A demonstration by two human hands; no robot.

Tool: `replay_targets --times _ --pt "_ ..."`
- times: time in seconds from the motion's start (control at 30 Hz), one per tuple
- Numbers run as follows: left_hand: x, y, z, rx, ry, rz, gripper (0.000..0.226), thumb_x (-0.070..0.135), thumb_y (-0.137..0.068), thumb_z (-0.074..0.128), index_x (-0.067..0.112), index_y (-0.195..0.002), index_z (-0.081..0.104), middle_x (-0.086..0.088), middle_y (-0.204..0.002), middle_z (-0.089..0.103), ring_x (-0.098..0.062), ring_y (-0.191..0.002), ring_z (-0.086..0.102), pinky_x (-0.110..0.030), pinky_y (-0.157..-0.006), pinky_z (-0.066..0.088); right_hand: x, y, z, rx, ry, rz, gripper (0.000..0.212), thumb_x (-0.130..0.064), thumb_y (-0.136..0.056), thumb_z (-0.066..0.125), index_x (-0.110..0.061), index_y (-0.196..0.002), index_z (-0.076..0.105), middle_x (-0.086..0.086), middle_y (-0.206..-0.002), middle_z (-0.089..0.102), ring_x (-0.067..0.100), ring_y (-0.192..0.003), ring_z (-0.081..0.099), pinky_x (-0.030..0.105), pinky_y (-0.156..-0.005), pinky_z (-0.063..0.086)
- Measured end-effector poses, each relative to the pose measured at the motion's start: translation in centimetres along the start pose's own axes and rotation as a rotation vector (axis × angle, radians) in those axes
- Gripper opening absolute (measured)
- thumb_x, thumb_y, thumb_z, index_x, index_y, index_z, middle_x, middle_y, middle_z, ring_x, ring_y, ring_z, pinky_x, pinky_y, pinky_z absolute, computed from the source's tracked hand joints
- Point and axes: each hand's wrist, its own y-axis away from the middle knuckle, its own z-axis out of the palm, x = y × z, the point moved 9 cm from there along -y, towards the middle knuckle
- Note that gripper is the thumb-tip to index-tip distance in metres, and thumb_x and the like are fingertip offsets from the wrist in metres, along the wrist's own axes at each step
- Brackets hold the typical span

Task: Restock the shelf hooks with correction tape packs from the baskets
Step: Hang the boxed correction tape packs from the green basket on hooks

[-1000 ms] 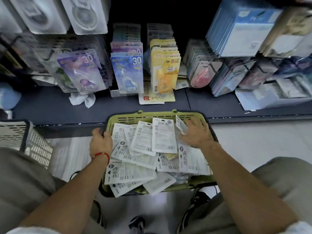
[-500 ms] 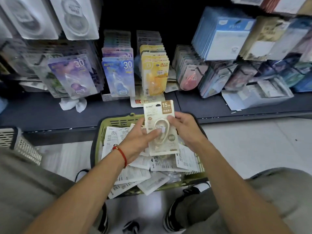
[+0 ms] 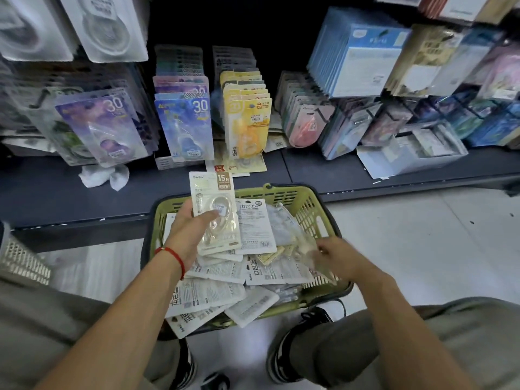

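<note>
A green basket [image 3: 306, 205] on the floor holds several white correction tape packs [image 3: 254, 226], most lying back side up. My left hand [image 3: 188, 229] holds one cream pack marked 15M [image 3: 215, 209] face up above the basket's left half, thumb across its front. My right hand [image 3: 334, 256] reaches into the basket's right side, blurred by motion, its fingers on a clear pack there. Whether it grips that pack is unclear. Shelf hooks behind the basket carry purple [image 3: 104, 128], blue [image 3: 184, 125] and yellow [image 3: 247, 122] packs.
A dark shelf ledge [image 3: 56, 192] runs behind the basket with a crumpled white cloth [image 3: 102, 175] on it. A white basket [image 3: 22, 260] stands at the left. More hanging stock [image 3: 357, 57] fills the right. My knees and shoes frame the basket on the pale floor.
Both hands first dug in the basket, then together lifted a cream 15M pack. Now the left hand alone holds it and the right hand has dropped back into the basket's right side.
</note>
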Motion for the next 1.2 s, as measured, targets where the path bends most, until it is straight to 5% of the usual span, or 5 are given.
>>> replay_targets --times 0.13,0.37,0.73,0.97,1.2 --pt "0.1 1.0 1.2 -0.007 -0.03 0.02 0.031 0.019 -0.096 0.07 0.043 -0.116 0.067 0.017 -0.11 0.077 -0.014 -0.111 0.069 -0.037 -0.081 0.054 -2.6 0.8 -8.0 0.46 -0.199 -0.055 0.024 -0.03 -0.104 0.063 -0.023 -0.083 0.072 -0.006 -0.073 0.074 0.018 -0.068 0.069 0.029 -0.058 0.05" --pt "-1.6 3.8 4.9 -0.313 0.028 -0.038 0.079 0.05 -0.077 0.089 0.032 -0.146 0.054 0.004 -0.141 0.068 -0.023 -0.133 0.063 -0.06 -0.114 0.045 -12.2 -3.1 -2.5 0.288 -0.86 -0.126 0.016 -0.026 -0.104 0.067 -0.019 -0.097 0.08 -0.001 -0.091 0.081 0.02 -0.088 0.077 0.045 -0.084 0.062" --pt "0.1 0.4 -7.8 0.136 0.087 0.058 0.054 0.013 -0.078 0.09 0.025 -0.121 0.059 0.004 -0.107 0.081 -0.018 -0.097 0.08 -0.038 -0.066 0.065 -10.2 -6.6 4.7 0.117 0.165 0.275 0.105 -0.087 -0.078 0.062 -0.009 -0.147 0.046 0.014 -0.157 0.037 0.034 -0.146 0.035 0.053 -0.113 0.037" --pt "0.2 0.8 -5.2 0.112 -0.041 0.126 0.059 0.014 -0.084 0.087 0.03 -0.131 0.055 0.011 -0.117 0.076 -0.009 -0.104 0.075 -0.029 -0.079 0.06 -9.3 -6.7 1.6 0.226 -0.482 0.167 0.03 -0.011 -0.096 0.067 -0.017 -0.119 0.048 0.007 -0.123 0.068 0.024 -0.103 0.067 0.038 -0.081 0.058" --pt "-0.7 1.7 -0.6 -0.034 0.027 0.111 0.054 0.037 -0.087 0.083 0.037 -0.132 0.052 0.015 -0.12 0.076 -0.008 -0.109 0.074 -0.037 -0.088 0.06 -17.5 -3.7 2.1 0.098 -0.659 -0.243 0.02 -0.039 -0.104 0.056 -0.034 -0.119 0.043 -0.006 -0.116 0.057 -0.001 -0.089 0.067 0.018 -0.063 0.056"
